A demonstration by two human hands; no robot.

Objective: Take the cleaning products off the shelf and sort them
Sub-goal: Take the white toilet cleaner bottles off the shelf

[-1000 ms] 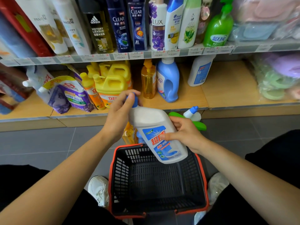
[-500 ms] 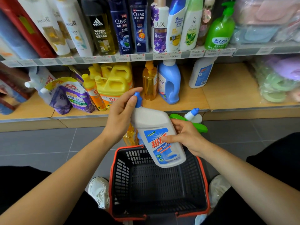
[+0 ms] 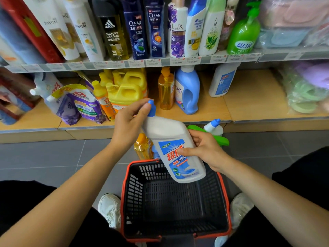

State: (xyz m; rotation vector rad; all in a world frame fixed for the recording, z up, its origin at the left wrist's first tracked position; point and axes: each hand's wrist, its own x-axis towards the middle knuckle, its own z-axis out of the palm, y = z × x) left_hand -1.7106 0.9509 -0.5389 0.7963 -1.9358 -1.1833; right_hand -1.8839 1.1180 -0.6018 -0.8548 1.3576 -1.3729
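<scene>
I hold a white toilet-cleaner bottle (image 3: 173, 145) with a blue cap and blue label, tilted, above the far end of a black basket with a red rim (image 3: 124, 189). My left hand (image 3: 130, 122) grips its neck by the cap. My right hand (image 3: 204, 150) clasps its body over the label. Behind the bottle on the floor stand an orange bottle (image 3: 142, 146), a second white bottle with a blue cap (image 3: 212, 125) and a green item (image 3: 219, 139). The basket is seen empty inside.
The lower wooden shelf (image 3: 249, 97) carries yellow jugs (image 3: 127, 90), purple refill pouches (image 3: 85, 104), an amber pump bottle (image 3: 165, 90), a blue detergent bottle (image 3: 187, 90) and a white bottle (image 3: 222, 79). Shampoo bottles (image 3: 154, 29) line the upper shelf. White shoes flank the basket.
The bottle has sunk slightly toward the basket, and my left fingers have shifted up along the neck to the blue cap. The view has tilted a little.
</scene>
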